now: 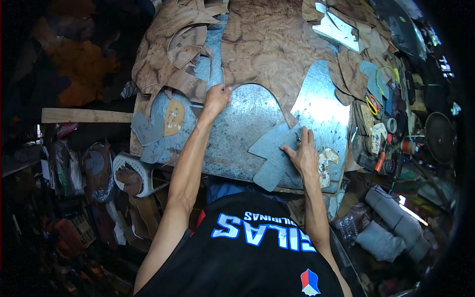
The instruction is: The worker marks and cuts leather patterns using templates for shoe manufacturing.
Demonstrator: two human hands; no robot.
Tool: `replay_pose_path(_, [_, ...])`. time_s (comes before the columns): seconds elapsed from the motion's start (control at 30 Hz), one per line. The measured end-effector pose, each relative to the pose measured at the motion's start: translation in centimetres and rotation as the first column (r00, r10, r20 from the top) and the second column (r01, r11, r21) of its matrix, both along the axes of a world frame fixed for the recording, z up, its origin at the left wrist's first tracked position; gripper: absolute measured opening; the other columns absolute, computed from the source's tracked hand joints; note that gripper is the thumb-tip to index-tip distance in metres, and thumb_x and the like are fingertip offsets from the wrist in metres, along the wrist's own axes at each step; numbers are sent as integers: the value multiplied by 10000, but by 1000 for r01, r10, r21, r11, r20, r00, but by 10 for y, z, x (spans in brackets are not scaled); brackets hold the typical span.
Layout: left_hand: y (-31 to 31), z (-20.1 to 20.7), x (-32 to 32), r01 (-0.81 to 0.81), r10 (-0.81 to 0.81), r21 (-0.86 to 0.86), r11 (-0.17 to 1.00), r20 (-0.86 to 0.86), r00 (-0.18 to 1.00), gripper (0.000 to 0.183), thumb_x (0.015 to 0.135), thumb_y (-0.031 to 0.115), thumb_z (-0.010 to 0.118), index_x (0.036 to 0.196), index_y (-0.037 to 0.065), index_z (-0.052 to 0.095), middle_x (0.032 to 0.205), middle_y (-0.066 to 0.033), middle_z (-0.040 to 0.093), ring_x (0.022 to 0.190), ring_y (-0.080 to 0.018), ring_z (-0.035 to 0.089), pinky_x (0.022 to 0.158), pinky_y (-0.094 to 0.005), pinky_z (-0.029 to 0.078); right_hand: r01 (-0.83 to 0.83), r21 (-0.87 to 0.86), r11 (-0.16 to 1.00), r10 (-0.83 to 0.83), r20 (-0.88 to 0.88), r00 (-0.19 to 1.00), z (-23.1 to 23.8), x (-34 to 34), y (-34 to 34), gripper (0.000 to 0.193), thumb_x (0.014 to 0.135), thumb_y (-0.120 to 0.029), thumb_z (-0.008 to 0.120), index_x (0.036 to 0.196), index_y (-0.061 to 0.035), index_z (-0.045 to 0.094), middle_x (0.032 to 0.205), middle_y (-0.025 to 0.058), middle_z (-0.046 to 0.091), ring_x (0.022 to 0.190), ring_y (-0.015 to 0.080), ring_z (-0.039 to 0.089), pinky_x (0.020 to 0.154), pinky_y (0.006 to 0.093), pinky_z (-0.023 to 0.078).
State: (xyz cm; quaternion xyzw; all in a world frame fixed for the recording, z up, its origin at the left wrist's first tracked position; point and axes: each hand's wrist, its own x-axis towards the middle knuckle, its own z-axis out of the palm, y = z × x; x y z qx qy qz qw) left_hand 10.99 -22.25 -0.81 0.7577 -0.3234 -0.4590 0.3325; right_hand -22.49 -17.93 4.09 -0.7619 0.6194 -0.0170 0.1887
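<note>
A large sheet of mottled brown leather [269, 44] lies across a grey metal-topped bench [232, 138], with a curved arch cut out of its near edge. My left hand [216, 96] pinches that cut edge of the leather at the arch's left end. My right hand [303, 153] presses flat on a grey pattern piece [271, 153] near the bench's front edge, with a small tool [298, 139] held between the fingers.
Cut brown leather pieces [183, 47] pile up at the back left. Grey and tan templates [166, 121] lie at the bench's left. Tools, tape rolls and scissors [381, 119] crowd the right side. A wooden plank [84, 115] juts left. Bags and rolls [396, 222] sit below.
</note>
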Motion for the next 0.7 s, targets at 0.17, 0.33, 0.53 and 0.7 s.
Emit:
replay_pose_path(0.17, [27, -10, -13, 220, -214, -108, 970, 63, 975, 298, 936, 271, 588, 858, -10, 648, 621, -65, 607, 566, -157, 578, 551, -339, 451, 38, 66, 997, -33, -75, 997, 15, 13, 2, 993, 696, -506, 819, 1447, -62, 344, 1335, 277, 477, 992, 494, 623, 790, 510, 553])
replay_pose_path(0.33, [82, -1, -38, 322, -323, -94, 942, 5, 946, 317, 946, 276, 580, 790, 1, 600, 601, -44, 583, 563, -132, 553, 538, -327, 435, -10, 134, 991, 24, -104, 994, 27, 7, 29, 880, 715, -411, 833, 1406, -115, 376, 1264, 277, 498, 943, 484, 635, 754, 505, 547])
replay_pose_path(0.53, [154, 16, -52, 476, -472, -12, 879, -151, 868, 314, 954, 270, 575, 814, -9, 612, 602, -49, 595, 577, -127, 569, 548, -329, 444, 136, 118, 984, -166, 300, 939, -11, -61, 92, 629, 770, -179, 805, 1302, -30, 504, 909, 183, 639, 879, 358, 660, 779, 414, 512])
replay_pose_path(0.7, [197, 30, -48, 406, -392, 61, 912, -165, 905, 296, 965, 236, 572, 853, -35, 618, 611, -104, 623, 559, -181, 620, 543, -345, 472, 265, 747, 610, -734, 407, 543, 55, -91, 98, 364, 813, -93, 767, 1135, -40, 606, 729, -18, 580, 580, 38, 493, 517, 192, 379])
